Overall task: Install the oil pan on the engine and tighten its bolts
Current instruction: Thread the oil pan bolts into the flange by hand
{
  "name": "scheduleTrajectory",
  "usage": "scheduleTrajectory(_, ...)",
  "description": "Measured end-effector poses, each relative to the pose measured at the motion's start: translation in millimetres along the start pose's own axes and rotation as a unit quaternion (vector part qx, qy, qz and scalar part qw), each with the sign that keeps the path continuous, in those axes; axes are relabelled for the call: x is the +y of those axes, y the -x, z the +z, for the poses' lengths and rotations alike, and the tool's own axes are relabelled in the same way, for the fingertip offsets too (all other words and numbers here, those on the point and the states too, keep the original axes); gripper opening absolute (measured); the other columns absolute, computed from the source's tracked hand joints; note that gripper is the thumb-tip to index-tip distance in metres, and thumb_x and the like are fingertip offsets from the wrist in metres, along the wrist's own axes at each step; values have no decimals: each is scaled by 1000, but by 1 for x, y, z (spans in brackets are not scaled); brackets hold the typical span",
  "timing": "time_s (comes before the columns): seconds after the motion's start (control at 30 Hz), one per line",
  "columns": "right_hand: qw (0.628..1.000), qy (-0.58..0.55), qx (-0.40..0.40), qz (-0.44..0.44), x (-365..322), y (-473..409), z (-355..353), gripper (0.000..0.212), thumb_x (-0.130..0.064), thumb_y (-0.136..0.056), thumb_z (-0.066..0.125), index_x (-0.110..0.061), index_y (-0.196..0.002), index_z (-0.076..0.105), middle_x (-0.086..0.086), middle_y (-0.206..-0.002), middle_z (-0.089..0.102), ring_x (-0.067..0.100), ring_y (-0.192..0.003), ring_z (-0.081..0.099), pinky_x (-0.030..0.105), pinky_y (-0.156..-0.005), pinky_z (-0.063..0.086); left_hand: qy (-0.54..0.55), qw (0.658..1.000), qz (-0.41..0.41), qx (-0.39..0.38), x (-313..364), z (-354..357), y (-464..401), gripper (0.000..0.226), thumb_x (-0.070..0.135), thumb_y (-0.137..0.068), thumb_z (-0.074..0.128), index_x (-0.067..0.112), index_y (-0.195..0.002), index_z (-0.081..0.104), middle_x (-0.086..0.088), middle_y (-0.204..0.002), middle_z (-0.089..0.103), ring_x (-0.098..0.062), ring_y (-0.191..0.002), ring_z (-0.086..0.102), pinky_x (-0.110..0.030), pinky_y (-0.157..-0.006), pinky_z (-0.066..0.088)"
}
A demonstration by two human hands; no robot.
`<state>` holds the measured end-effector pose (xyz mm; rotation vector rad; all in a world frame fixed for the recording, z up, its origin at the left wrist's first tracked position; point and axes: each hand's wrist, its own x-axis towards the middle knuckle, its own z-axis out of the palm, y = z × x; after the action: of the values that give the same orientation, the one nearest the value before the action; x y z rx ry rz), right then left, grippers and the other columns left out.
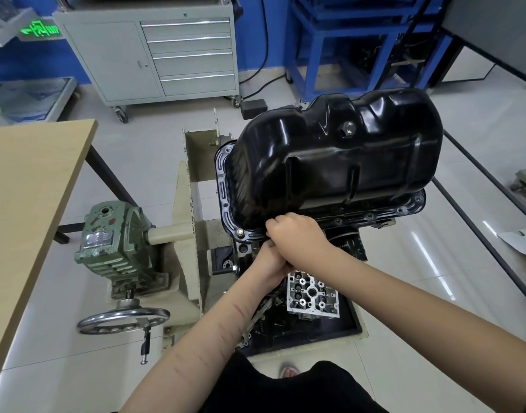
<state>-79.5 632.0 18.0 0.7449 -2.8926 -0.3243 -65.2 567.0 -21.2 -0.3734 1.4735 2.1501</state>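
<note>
Automotive training workshop, grey wheeled tool cabinet (166,55) with drawers against a blue wall, blue steel racking (345,46), engine (354,245) mounted on a cream rotating stand (187,234) with green gearbox (112,236) and handwheel (123,320), pale tiled floor (434,278)

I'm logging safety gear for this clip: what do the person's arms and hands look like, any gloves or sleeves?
No gloves: the left hand and right hand are bare. Both forearms are uncovered, with no sleeves, watch or rings visible. The left forearm shows several thin scratch marks.
</note>
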Motion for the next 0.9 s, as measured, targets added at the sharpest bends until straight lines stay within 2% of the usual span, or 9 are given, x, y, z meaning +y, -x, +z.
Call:
scheduleTrajectory(0.13,998,16,61,25,-5,-2,2,40,-40,-26,90,-21,-40,58,-8,-37,51,4,-36,52,14,-34,34,28,1000,-10,-4,1,1,1,22,5,-98,30,11,-95,51,-5,-85,59,-13,-75,58,-24,-54,50)
scheduleTrajectory(0.23,1000,-20,16,15,0,5,0,23,-36,-61,80,-19,-70,67,-4,-64,64,9,-64,63,20,-50,43,22,1000,-2,-1,1,2,1,20,3,-97,32,10,-94,51,-4,-85,59,-12,-75,59,-21,-50,50)
scheduleTrajectory(0.3,997,-67,-28,-6,6,3,9,18,-19,-91,50,-11,-105,58,3,-98,63,19,-97,57,27,-66,39,14,1000,5,-3,1,2,1,20,0,-96,33,10,-93,50,-4,-84,58,-12,-74,58,-21,-49,50)
scheduleTrajectory(0.37,993,-102,-56,10,7,0,7,20,-13,-94,43,-9,-109,55,6,-104,59,23,-102,54,28,-66,33,5,1000,8,2,-1,2,1,19,-2,-95,34,9,-92,49,-5,-84,57,-12,-73,57,-21,-50,49)
scheduleTrajectory(0.47,1000,0,30,4,1,1,0,24,-34,-60,82,-16,-66,66,-4,-64,64,10,-62,63,20,-48,41,21,1000,2,6,-1,2,0,19,3,-97,31,8,-97,48,-6,-85,57,-14,-74,56,-22,-51,49)
scheduleTrajectory(0.57,998,12,64,25,-3,-3,1,41,-44,-27,90,-22,-39,58,-10,-37,51,3,-37,52,13,-35,36,38,999,-4,-8,-1,2,0,22,10,-99,29,11,-98,51,-4,-87,60,-13,-79,58,-23,-57,50)
scheduleTrajectory(0.67,999,-28,42,8,1,4,1,22,-35,-61,81,-19,-69,68,-5,-65,65,9,-65,63,19,-52,45,33,999,0,0,-1,2,1,22,7,-97,32,12,-93,53,-3,-86,61,-12,-76,60,-22,-52,51)
scheduleTrajectory(0.77,992,-115,-44,-10,9,3,9,26,-10,-92,42,-9,-116,52,6,-109,58,22,-106,51,29,-74,39,19,1000,11,10,-1,3,1,22,-3,-93,36,10,-87,52,-6,-83,58,-14,-73,59,-23,-50,50)
scheduleTrajectory(0.9,999,-35,11,4,1,2,4,17,-23,-81,65,-9,-90,64,4,-88,66,17,-85,62,24,-65,44,42,999,-2,-4,-1,3,1,21,3,-96,31,7,-102,50,-7,-91,58,-15,-81,58,-27,-64,50)
